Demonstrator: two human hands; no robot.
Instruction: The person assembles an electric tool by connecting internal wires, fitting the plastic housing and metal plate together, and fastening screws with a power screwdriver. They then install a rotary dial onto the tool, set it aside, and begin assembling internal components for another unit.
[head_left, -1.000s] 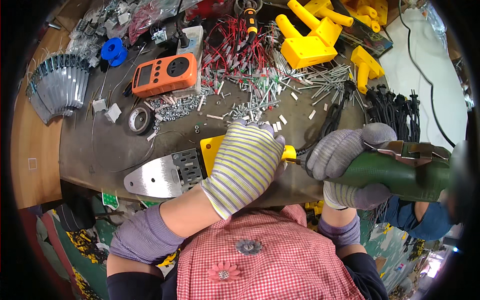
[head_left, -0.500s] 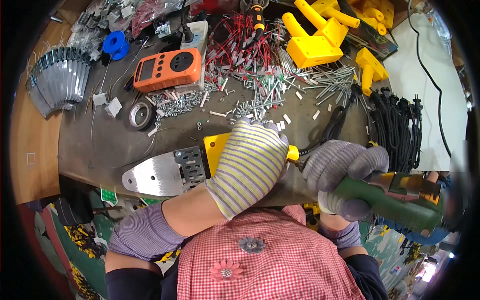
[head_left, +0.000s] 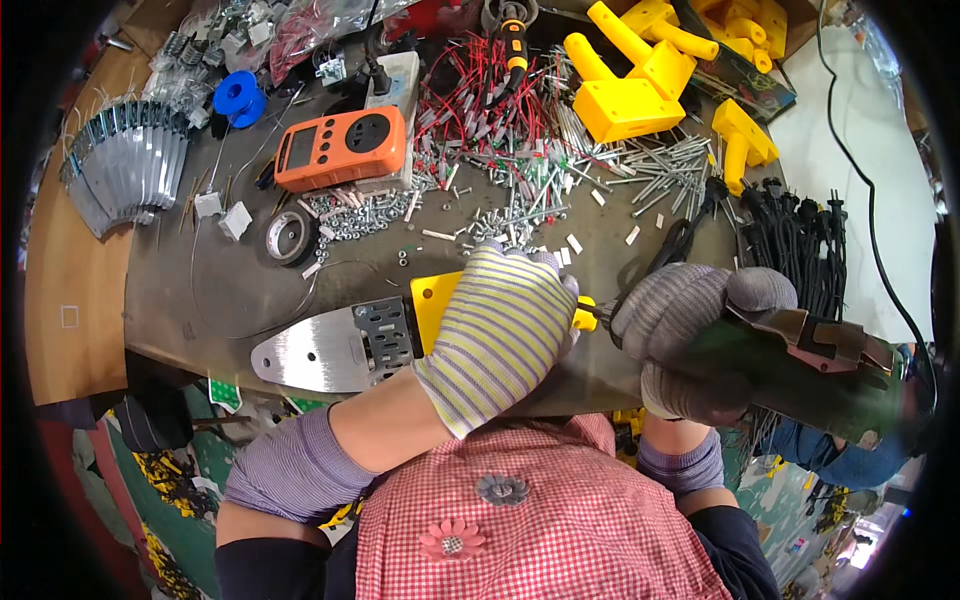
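Observation:
My left hand point(head_left: 500, 335), in a striped knit glove, is closed over a yellow plastic housing point(head_left: 428, 300) and presses it to the bench. A pointed silver metal plate point(head_left: 315, 352), with a slotted bracket point(head_left: 385, 338), extends from the housing's left side. The housing's yellow end point(head_left: 585, 316) shows right of my fingers. My gloved right hand point(head_left: 675, 315) grips a green power screwdriver point(head_left: 790, 375), blurred by motion. Its thin bit point(head_left: 607, 312) points left at that yellow end; whether they touch I cannot tell.
Behind my hands lie loose screws point(head_left: 515, 220), nuts point(head_left: 365, 215) and red wires point(head_left: 470, 90). An orange meter point(head_left: 340, 147), black tape roll point(head_left: 290, 236) and blue spool point(head_left: 239, 98) sit left. Yellow housings point(head_left: 630, 100) and black cords point(head_left: 795, 250) occupy the right.
My right hand has shifted slightly right and up, and the screwdriver has turned in its grip. My left hand keeps its hold on the housing. The whole view has shifted a little.

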